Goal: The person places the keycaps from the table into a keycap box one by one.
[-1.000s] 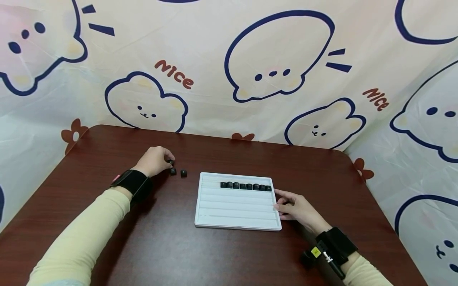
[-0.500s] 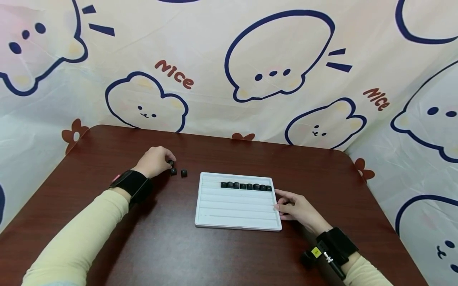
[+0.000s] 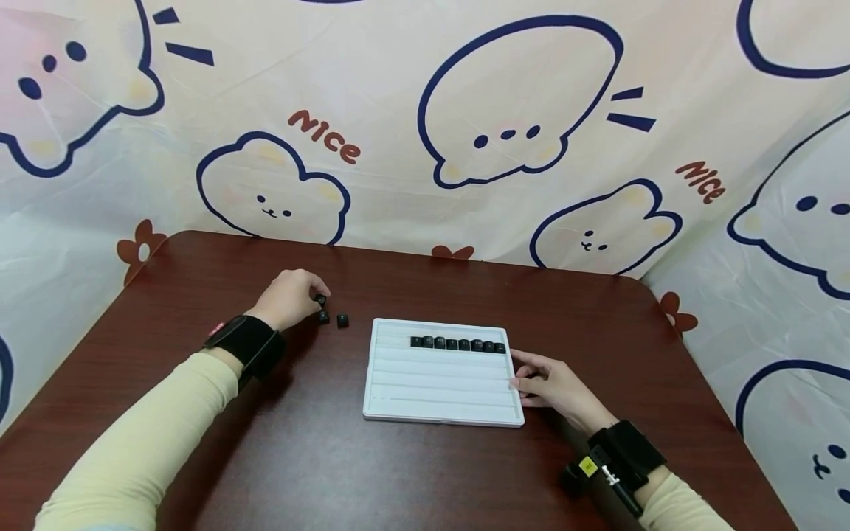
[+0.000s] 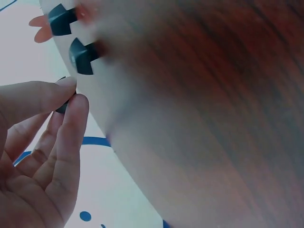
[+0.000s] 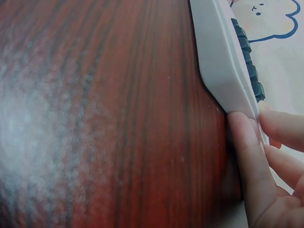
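Note:
My left hand (image 3: 285,299) pinches a small black keycap (image 4: 61,108) between thumb and fingertip; the fingers cover most of it. Close beside that hand, two more black keycaps stand on the table, a nearer one (image 3: 324,318) and one farther right (image 3: 342,321). A shallow white tray (image 3: 432,402) with ridged rows lies to their right. Along its top row runs a line of several black keycaps (image 3: 458,344), reaching the right end. My right hand (image 3: 554,387) grips the tray's right edge, with the thumb (image 5: 249,142) against its side wall in the right wrist view.
Everything stands on a dark brown wooden table (image 3: 319,457). Behind it and at both sides hangs a pale cloth (image 3: 392,96) with cartoon drawings. A black strap with a small device (image 3: 617,472) sits on the right wrist; another strap (image 3: 249,343) is on the left.
The left hand and its keycap have shifted very slightly up and to the right. My right hand keeps its place at the tray's edge.

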Available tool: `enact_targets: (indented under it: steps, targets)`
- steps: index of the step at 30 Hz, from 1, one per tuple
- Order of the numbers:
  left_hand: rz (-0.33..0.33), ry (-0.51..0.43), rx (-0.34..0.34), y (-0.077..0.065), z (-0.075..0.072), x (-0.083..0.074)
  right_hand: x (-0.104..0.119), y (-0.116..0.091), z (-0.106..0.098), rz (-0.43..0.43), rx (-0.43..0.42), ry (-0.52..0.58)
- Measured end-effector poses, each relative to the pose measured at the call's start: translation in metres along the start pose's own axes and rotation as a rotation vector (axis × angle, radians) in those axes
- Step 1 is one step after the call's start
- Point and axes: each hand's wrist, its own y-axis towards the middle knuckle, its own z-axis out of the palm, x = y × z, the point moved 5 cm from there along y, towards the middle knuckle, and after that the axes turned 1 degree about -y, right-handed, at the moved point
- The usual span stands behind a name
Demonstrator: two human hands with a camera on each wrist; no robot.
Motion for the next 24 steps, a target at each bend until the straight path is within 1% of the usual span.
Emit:
enact_targets:
  steps: [4,7,14,21,24]
  targets:
    - [0.009,-0.01,-0.018,-0.001,-0.004,-0.005,0.002,0.0,0.0,-0.007,0.003,-0.005]
    - [0.012,-0.016,-0.02,-0.002,-0.003,-0.009,0.002,0.0,0.0,-0.006,0.0,0.0]
    - [0.009,-0.033,0.0,-0.002,0.005,-0.023,0.001,0.001,-0.001,-0.007,0.002,0.022]
    - [0.038,-0.039,0.001,-0.003,0.011,-0.037,0.001,0.001,0.0,-0.007,0.011,0.026]
    - [0.04,-0.048,0.0,-0.004,0.013,-0.042,0.002,-0.001,0.001,-0.014,0.019,0.026]
